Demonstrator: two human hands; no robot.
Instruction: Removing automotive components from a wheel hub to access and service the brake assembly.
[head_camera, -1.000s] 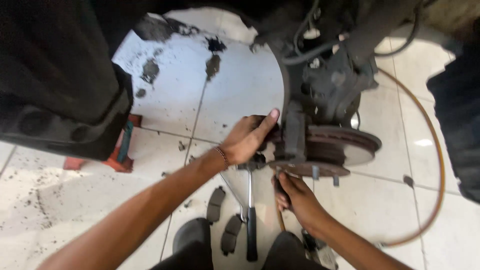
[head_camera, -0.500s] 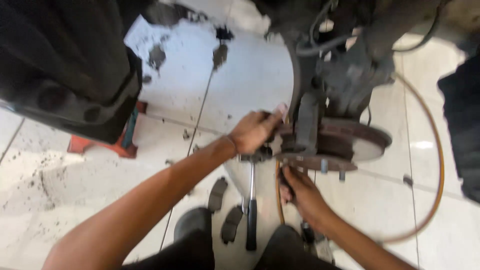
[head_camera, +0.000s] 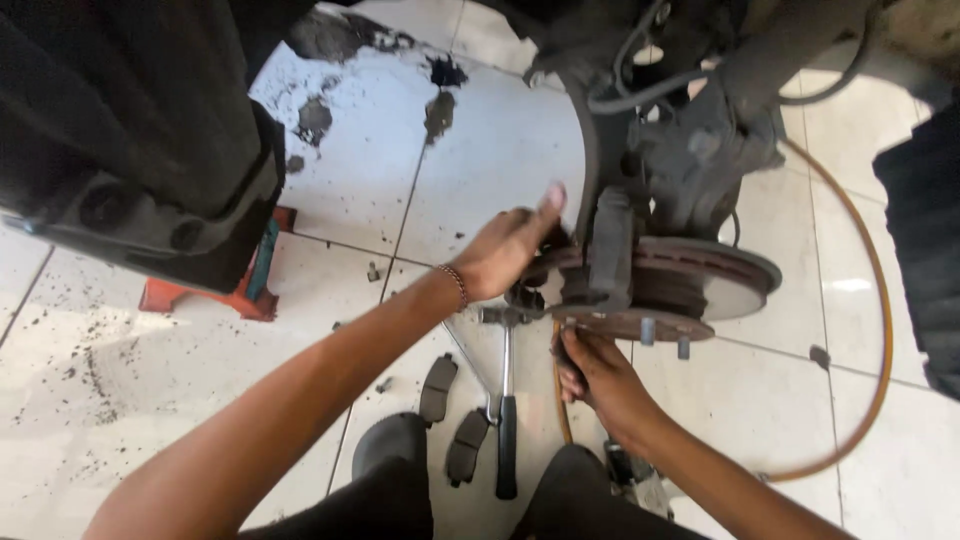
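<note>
Under the raised car, head view: brake assembly at the wheel hub, person crouched over a tiled floor (head_camera: 180, 400).
Left hand: left hand (head_camera: 505, 255) reaches to the brake caliper (head_camera: 610, 250), fingers loosely extended, thumb up; palm side hidden, cannot tell whether it grips anything.
Right hand: right hand (head_camera: 590, 370) is below the brake disc (head_camera: 690, 285), fingers curled shut around a dark handle-like tool, its tip hidden under the disc edge.
Caliper position: sits over the near edge of the disc, upright, just beside the left fingertips.
Floor items: hammer (head_camera: 507, 400) lies between the arms; two brake pads (head_camera: 450, 415) just left of it; red jack stand (head_camera: 245, 285) well apart on the left; orange hose (head_camera: 880, 330) curves round on the right.
Step, as judged: working the caliper on the disc, one hand steadying, one levering from below.
Next move calls for: firm hold on the caliper body, tool kept seated, fingers clear of the disc edge.
</note>
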